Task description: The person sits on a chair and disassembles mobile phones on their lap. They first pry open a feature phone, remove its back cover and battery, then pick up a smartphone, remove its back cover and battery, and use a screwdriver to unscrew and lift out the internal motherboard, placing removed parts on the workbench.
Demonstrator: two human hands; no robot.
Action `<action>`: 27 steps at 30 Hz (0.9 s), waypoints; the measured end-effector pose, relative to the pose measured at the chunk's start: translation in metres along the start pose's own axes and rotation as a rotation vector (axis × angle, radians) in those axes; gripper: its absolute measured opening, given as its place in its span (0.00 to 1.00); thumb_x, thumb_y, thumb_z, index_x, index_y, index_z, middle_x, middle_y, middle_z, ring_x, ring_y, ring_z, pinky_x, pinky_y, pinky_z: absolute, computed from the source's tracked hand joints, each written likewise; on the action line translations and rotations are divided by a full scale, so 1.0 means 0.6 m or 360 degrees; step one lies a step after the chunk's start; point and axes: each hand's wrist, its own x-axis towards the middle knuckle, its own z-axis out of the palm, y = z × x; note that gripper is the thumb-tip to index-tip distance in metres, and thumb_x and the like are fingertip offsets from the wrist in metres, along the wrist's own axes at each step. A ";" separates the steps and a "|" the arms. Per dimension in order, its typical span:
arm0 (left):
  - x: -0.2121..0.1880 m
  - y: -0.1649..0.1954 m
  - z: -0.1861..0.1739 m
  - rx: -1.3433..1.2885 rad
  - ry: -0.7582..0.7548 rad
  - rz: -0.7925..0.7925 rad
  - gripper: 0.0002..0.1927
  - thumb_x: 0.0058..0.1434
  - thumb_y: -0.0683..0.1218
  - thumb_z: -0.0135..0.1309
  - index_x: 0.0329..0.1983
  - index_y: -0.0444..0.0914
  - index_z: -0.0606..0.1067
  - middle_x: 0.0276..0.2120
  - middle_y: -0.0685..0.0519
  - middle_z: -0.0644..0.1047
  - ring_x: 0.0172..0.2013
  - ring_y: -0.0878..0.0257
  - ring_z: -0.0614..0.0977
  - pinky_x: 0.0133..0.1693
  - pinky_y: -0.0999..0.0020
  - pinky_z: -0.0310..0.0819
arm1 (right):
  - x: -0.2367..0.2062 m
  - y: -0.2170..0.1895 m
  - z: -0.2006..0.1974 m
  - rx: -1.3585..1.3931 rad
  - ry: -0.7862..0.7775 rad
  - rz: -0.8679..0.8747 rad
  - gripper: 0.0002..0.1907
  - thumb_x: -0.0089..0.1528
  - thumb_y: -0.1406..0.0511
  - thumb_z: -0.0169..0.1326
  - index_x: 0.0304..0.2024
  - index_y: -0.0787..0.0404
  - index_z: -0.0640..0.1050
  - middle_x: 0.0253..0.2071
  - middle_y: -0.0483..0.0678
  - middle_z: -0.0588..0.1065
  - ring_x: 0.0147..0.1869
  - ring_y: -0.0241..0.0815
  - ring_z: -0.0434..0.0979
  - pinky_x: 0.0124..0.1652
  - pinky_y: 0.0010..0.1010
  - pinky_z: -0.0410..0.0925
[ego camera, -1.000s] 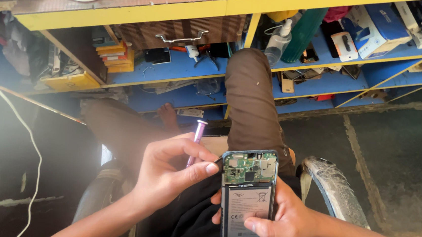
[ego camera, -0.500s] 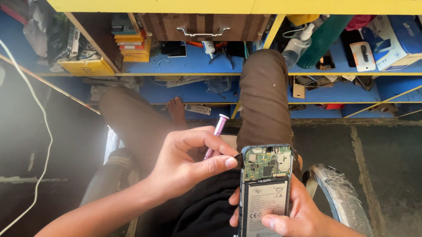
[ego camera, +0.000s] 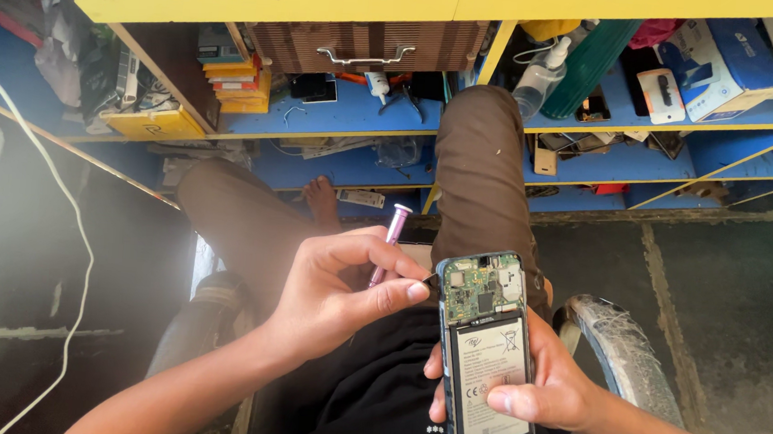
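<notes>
Two bare hands work over a seated person's lap: the right hand (ego camera: 528, 390), at five o'clock, has its fingers wrapped closed around an opened black mobile phone with bare green circuit board and pale battery (ego camera: 489, 351). The left hand (ego camera: 336, 290), at seven o'clock, pinches a slim pink-handled metal screwdriver (ego camera: 388, 244) between closed thumb and fingers. Since a second ago, its tip has drawn in against the phone's upper left edge, suggesting work there.

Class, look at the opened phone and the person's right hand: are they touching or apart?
Touching. The head view shows the right hand wrapped around the opened phone, thumb pressed on its battery and fingers showing behind its left edge.
</notes>
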 end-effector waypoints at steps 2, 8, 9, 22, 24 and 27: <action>0.000 -0.001 -0.001 0.0018 0.0000 -0.0001 0.07 0.60 0.43 0.66 0.36 0.34 0.83 0.29 0.57 0.78 0.31 0.71 0.74 0.35 0.73 0.68 | 0.001 0.001 -0.001 0.0023 -0.0015 -0.0020 0.42 0.55 0.65 0.59 0.68 0.66 0.56 0.52 0.64 0.75 0.49 0.58 0.84 0.50 0.52 0.78; 0.000 -0.003 -0.001 0.0003 0.0005 -0.0003 0.07 0.60 0.43 0.66 0.36 0.34 0.82 0.29 0.57 0.77 0.32 0.70 0.73 0.36 0.74 0.68 | 0.002 0.004 -0.008 0.0070 -0.0063 -0.0023 0.41 0.56 0.65 0.60 0.67 0.69 0.57 0.52 0.65 0.75 0.48 0.59 0.85 0.49 0.52 0.79; -0.001 -0.003 -0.002 0.0010 0.0011 -0.0010 0.07 0.60 0.43 0.66 0.36 0.34 0.83 0.29 0.57 0.77 0.31 0.70 0.73 0.36 0.74 0.68 | 0.002 0.004 -0.008 0.0084 -0.0071 -0.0024 0.41 0.56 0.65 0.60 0.67 0.70 0.58 0.53 0.65 0.75 0.48 0.60 0.84 0.48 0.52 0.78; -0.007 0.032 0.021 0.0924 0.0012 0.0580 0.06 0.58 0.44 0.67 0.36 0.40 0.81 0.29 0.54 0.75 0.26 0.62 0.78 0.27 0.65 0.72 | 0.034 0.044 -0.017 -0.0059 0.0471 -0.0207 0.30 0.66 0.55 0.47 0.63 0.70 0.66 0.53 0.60 0.77 0.53 0.53 0.82 0.53 0.43 0.75; -0.007 0.034 0.026 0.1176 0.0015 0.0742 0.07 0.58 0.45 0.67 0.36 0.41 0.80 0.28 0.54 0.73 0.24 0.58 0.78 0.26 0.62 0.71 | 0.034 0.048 -0.019 -0.0263 0.0465 -0.0272 0.26 0.70 0.57 0.45 0.61 0.73 0.70 0.52 0.58 0.79 0.54 0.47 0.81 0.54 0.38 0.73; -0.006 0.034 0.030 0.1239 -0.0063 0.0666 0.06 0.58 0.45 0.66 0.35 0.43 0.80 0.27 0.55 0.73 0.23 0.57 0.78 0.25 0.60 0.71 | 0.037 0.051 -0.018 -0.0476 0.0527 -0.0277 0.22 0.72 0.60 0.43 0.59 0.72 0.73 0.49 0.53 0.79 0.52 0.39 0.78 0.52 0.32 0.71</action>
